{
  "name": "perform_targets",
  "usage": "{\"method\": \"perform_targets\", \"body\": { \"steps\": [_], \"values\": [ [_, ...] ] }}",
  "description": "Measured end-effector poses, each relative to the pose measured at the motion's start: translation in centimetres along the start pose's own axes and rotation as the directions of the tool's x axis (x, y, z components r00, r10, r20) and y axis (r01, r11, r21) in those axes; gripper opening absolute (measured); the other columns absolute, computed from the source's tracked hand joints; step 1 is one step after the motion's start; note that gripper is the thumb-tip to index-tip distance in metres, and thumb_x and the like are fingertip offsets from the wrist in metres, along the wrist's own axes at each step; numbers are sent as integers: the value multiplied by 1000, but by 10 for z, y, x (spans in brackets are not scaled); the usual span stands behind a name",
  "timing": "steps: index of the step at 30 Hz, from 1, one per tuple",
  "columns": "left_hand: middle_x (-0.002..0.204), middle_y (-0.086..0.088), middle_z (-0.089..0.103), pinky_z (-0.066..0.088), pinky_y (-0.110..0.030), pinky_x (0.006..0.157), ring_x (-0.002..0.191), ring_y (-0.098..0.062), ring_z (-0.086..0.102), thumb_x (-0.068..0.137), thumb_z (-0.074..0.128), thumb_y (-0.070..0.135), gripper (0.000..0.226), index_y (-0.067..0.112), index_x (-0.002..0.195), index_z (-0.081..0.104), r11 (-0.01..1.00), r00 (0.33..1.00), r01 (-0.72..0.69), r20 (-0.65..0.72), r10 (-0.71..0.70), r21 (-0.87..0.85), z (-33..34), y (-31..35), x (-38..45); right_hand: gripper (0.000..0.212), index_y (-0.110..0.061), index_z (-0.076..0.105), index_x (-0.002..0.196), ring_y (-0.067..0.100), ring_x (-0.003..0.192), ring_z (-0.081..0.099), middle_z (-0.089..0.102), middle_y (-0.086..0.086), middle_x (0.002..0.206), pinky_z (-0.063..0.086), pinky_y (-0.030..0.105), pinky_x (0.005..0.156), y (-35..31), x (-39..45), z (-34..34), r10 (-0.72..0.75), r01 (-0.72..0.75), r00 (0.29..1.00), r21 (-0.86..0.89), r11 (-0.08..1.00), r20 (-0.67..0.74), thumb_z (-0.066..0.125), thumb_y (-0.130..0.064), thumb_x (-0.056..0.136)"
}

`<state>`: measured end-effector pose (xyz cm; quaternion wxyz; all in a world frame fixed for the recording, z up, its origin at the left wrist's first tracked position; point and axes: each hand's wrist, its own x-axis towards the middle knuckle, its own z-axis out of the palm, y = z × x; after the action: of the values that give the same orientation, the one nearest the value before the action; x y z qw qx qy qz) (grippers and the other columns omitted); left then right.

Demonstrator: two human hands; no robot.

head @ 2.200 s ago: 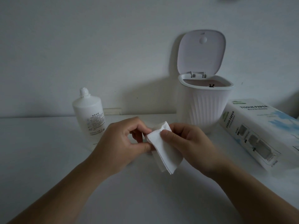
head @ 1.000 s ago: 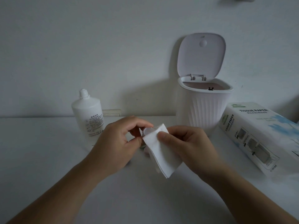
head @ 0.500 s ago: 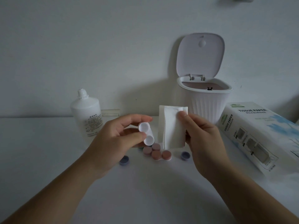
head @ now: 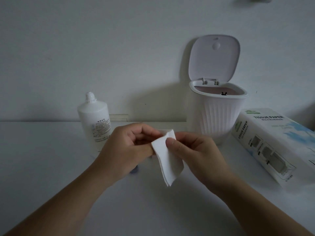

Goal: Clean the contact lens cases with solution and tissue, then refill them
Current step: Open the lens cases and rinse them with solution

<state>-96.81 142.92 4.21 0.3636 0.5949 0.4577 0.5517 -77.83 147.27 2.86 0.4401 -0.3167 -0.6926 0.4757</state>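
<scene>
**A:** Going left to right, what is on the tabletop [head: 51, 167]?

**B:** One white solution bottle [head: 94, 120] at about ten o'clock from the hands, cap on, standing upright. Then the left hand [head: 126, 150], the tissue [head: 167, 159], and the right hand [head: 196, 155] at the centre. At one o'clock stands one ribbed white bin [head: 216, 114] with its lid flipped up. At three o'clock lies one tissue paper box [head: 269, 143], on its side.

**A:** And the grips?

**B:** The left hand's fingers are curled in, with the thumb against the tissue's left edge. I judge it pinches a lens case there, but the case itself is hidden by fingers and paper, so I cannot count cases or caps. The right hand pinches the folded tissue, its thumb pressed flat on the upper part of the paper. The two hands meet at the tissue, raised a little above the tabletop.

**A:** Anything else near them?

**B:** A small bluish round thing [head: 134, 170] peeks out under the left hand at six o'clock; it may be a cap, though it is too blurred to be sure.

**A:** How far along would you say the task is?

**B:** In the wiping stage, by my reading: the tissue is folded and worked against whatever the left hand holds. The bottle is capped and well apart from the hands, so refilling looks not yet begun. How many cases remain to be wiped, I cannot tell.
</scene>
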Motion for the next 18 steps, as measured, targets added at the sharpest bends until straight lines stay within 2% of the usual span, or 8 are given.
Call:
{"method": "perform_targets", "body": {
  "steps": [2, 5, 6, 9, 10, 12, 15, 18],
  "values": [
    [89, -5, 80, 60, -24, 69, 82, -22, 77, 72, 82, 13, 17, 16, 89, 81, 1000, 1000, 2, -11, -2, 3, 0, 2, -1, 12, -32, 80, 90, -1, 70, 66, 78, -7, 83, 50, 14, 60, 2, 0, 0, 26, -26, 1000, -73, 997, 5, 69, -35, 91],
    [89, -11, 78, 56, -55, 71, 84, -47, 70, 72, 90, 21, 28, 28, 98, 81, 998, 1000, 28, -10, -28, 63, -3, 1, -1, 17, -25, 80, 85, 0, 62, 62, 75, 0, 76, 47, 16, 55, 0, 1, 0, 62, -65, 997, -65, 996, -48, 70, -38, 89],
    [90, -11, 77, 51, -57, 72, 83, -46, 69, 73, 89, 22, 33, 32, 102, 79, 997, 999, 31, 4, -32, 66, -3, 1, -1, 23, -19, 79, 85, 5, 62, 62, 74, 4, 75, 47, 20, 55, -1, 2, -1, 87, -88, 994, -18, 996, -67, 72, -42, 87],
    [96, 1, 77, 58, -45, 81, 86, -20, 73, 69, 76, 23, 41, 36, 108, 75, 992, 997, -75, 26, 72, 99, -2, 1, -2, 40, -7, 75, 87, 23, 64, 62, 72, 10, 76, 44, 28, 55, 0, 4, -5, 171, -161, 983, 126, 979, -72, 70, -46, 80],
    [97, 4, 76, 60, -39, 82, 87, -17, 72, 72, 76, 18, 39, 36, 107, 75, 981, 993, -121, 19, 120, 150, 0, 2, -3, 40, -4, 74, 88, 35, 69, 64, 74, 15, 82, 46, 33, 59, 1, 4, -6, 182, -173, 982, 154, 973, -50, 70, -44, 81],
    [99, 9, 75, 61, -41, 85, 89, -17, 71, 80, 78, 9, 36, 37, 103, 77, 955, 984, -167, -18, 177, 246, 0, 0, -1, 37, -2, 73, 90, 49, 86, 67, 72, 28, 96, 49, 45, 70, 1, 5, -7, 190, -189, 982, 179, 966, 11, 70, -38, 88],
    [99, 16, 72, 59, -47, 89, 92, -14, 70, 91, 70, 0, 43, 39, 108, 75, 924, 980, -177, -29, 198, 339, -5, -2, 1, 23, -7, 75, 89, 27, 82, 69, 74, 19, 92, 50, 39, 70, 1, 5, -11, 186, -193, 978, 75, 978, 88, 71, -29, 91],
    [104, 12, 70, 58, -39, 89, 95, -20, 68, 94, 68, 3, 44, 43, 112, 73, 890, 976, -215, 59, 209, 401, -10, 1, 1, 16, -15, 78, 87, 17, 80, 72, 77, 6, 89, 54, 28, 71, -1, 5, -14, 182, -191, 965, 26, 981, 190, 75, -31, 84]
  ]
}}
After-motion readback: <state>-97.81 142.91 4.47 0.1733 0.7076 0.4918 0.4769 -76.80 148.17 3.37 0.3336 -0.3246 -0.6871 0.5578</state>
